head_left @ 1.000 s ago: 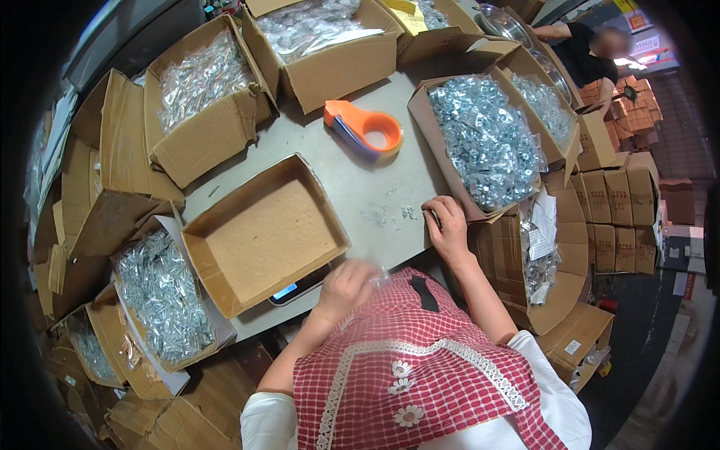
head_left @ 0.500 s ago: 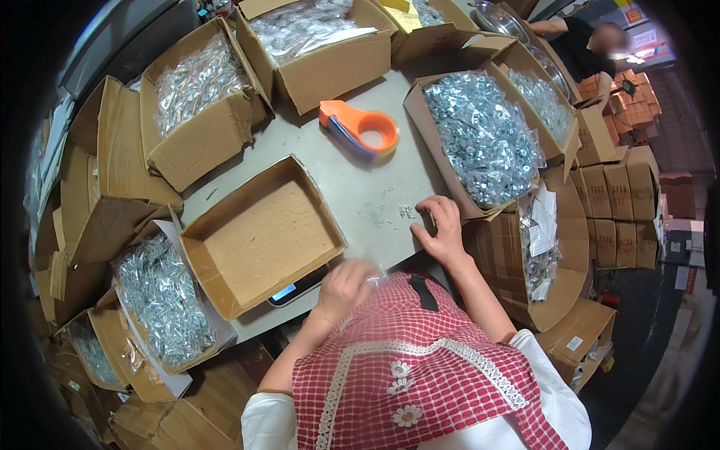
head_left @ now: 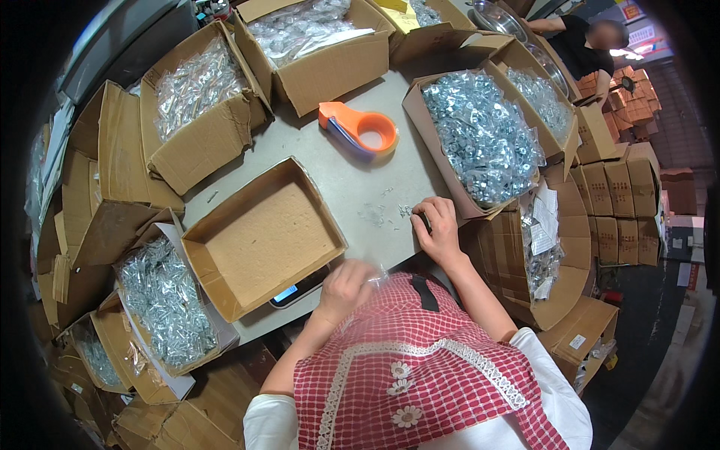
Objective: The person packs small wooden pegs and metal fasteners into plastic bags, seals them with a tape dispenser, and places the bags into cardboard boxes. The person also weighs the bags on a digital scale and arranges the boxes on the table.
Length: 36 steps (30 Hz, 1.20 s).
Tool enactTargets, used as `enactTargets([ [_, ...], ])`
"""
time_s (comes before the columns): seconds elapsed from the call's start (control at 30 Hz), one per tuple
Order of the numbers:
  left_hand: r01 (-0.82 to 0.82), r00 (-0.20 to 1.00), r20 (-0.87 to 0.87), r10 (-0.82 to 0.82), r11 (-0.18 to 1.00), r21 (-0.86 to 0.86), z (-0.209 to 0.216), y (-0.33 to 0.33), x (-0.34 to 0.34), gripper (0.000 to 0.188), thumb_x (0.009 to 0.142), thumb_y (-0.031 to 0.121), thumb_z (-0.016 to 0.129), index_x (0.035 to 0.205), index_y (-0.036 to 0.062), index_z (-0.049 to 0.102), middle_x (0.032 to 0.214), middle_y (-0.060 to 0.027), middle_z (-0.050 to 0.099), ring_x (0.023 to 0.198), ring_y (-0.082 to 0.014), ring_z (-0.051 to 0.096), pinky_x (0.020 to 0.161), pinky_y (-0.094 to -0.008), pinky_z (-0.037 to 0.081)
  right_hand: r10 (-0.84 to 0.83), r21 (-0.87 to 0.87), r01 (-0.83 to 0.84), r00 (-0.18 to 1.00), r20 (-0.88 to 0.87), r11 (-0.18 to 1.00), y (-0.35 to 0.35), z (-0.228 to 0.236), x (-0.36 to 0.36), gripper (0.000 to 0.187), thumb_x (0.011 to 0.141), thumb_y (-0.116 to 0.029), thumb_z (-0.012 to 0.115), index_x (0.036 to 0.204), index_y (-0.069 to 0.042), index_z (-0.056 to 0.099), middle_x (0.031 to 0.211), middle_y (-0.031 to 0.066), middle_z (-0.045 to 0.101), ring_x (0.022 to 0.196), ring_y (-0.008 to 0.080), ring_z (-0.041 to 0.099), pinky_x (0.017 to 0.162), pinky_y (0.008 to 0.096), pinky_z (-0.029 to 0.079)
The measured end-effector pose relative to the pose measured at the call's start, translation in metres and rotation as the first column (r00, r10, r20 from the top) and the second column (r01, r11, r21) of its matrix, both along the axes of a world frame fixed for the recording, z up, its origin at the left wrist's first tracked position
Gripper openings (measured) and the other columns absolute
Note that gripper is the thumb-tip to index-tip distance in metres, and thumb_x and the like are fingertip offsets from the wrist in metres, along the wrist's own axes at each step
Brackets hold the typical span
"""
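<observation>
A small clear bag (head_left: 373, 276) is pinched by the left hand (head_left: 346, 289) at the table's near edge. Light, limp and slippery, it is best held at its mouth. Loose metal bits (head_left: 405, 211) are pressed under the right hand (head_left: 436, 229).

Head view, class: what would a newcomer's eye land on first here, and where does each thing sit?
The orange tape dispenser stands out on the grey table, beyond the empty open cardboard box at centre. Right of it, a carton of shiny bagged metal parts glitters. Near the lower middle, the right hand rests on the table, while the left hand grips a clear plastic bag.
</observation>
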<state>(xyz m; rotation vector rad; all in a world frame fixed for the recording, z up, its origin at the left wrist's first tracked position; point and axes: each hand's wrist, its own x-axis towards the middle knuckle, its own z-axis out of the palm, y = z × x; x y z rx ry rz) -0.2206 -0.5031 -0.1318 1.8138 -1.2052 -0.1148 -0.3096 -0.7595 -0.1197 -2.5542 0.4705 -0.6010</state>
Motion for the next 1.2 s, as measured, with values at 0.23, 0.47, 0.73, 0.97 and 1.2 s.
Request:
enactTargets([
  [0.23, -0.008, 1.0, 0.0, 0.008, 1.0, -0.005, 0.0005, -0.0004, -0.0002, 0.024, 0.074, 0.001, 0.077, 0.096, 0.0051, 0.069, 0.093, -0.0094, 0.07, 0.082, -0.0306, 0.068, 0.071, -0.0392, 0.055, -0.019, -0.007, 0.019, 1.0, 0.007, 1.0, 0.0022, -0.0007, 0.0018, 0.015, 0.083, -0.007, 0.073, 0.097, -0.006, 0.068, 0.107, 0.0122, 0.064, 0.104, 0.0355, 0.057, 0.093, 0.0457, 0.047],
  [0.47, -0.011, 1.0, -0.001, 0.011, 1.0, 0.005, -0.0007, 0.0002, -0.0005, 0.023, 0.075, 0.002, 0.077, 0.096, 0.0057, 0.069, 0.094, -0.0089, 0.07, 0.081, -0.0301, 0.069, 0.071, -0.0383, 0.055, -0.043, -0.017, 0.044, 0.999, 0.022, 0.999, 0.0003, -0.0033, -0.0001, 0.014, 0.083, -0.006, 0.072, 0.097, -0.007, 0.068, 0.106, 0.0115, 0.064, 0.105, 0.0353, 0.058, 0.093, 0.0458, 0.047],
  [0.73, -0.009, 1.0, -0.005, 0.009, 1.0, 0.005, 0.0016, -0.0002, -0.0002, 0.024, 0.075, 0.002, 0.078, 0.097, 0.0059, 0.069, 0.094, -0.0083, 0.07, 0.081, -0.0293, 0.068, 0.071, -0.0376, 0.055, -0.018, -0.004, 0.018, 0.999, 0.028, 1.0, 0.004, -0.0036, 0.003, 0.017, 0.084, -0.012, 0.075, 0.099, -0.008, 0.071, 0.106, 0.0091, 0.065, 0.105, 0.0328, 0.058, 0.094, 0.0445, 0.046],
  [0.97, -0.015, 1.0, 0.018, 0.015, 1.0, 0.0, 0.0003, -0.0002, -0.0004, 0.023, 0.076, 0.003, 0.079, 0.097, 0.0063, 0.07, 0.094, -0.008, 0.07, 0.081, -0.0292, 0.069, 0.071, -0.0376, 0.055, -0.004, -0.027, 0.005, 0.999, 0.041, 1.0, 0.0055, -0.0017, 0.006, 0.017, 0.084, -0.012, 0.077, 0.1, -0.008, 0.071, 0.104, 0.0087, 0.065, 0.105, 0.0323, 0.059, 0.093, 0.0445, 0.045],
  [1.2, -0.015, 1.0, 0.025, 0.015, 1.0, 0.0, -0.0002, -0.0004, -0.0004, 0.023, 0.076, 0.003, 0.079, 0.097, 0.0059, 0.07, 0.095, -0.0081, 0.071, 0.082, -0.0293, 0.069, 0.071, -0.0375, 0.055, -0.004, -0.024, 0.005, 0.998, 0.056, 1.0, 0.0011, -0.0047, 0.0034, 0.016, 0.083, -0.005, 0.073, 0.099, -0.007, 0.07, 0.103, 0.0098, 0.065, 0.103, 0.0337, 0.059, 0.091, 0.0453, 0.047],
])
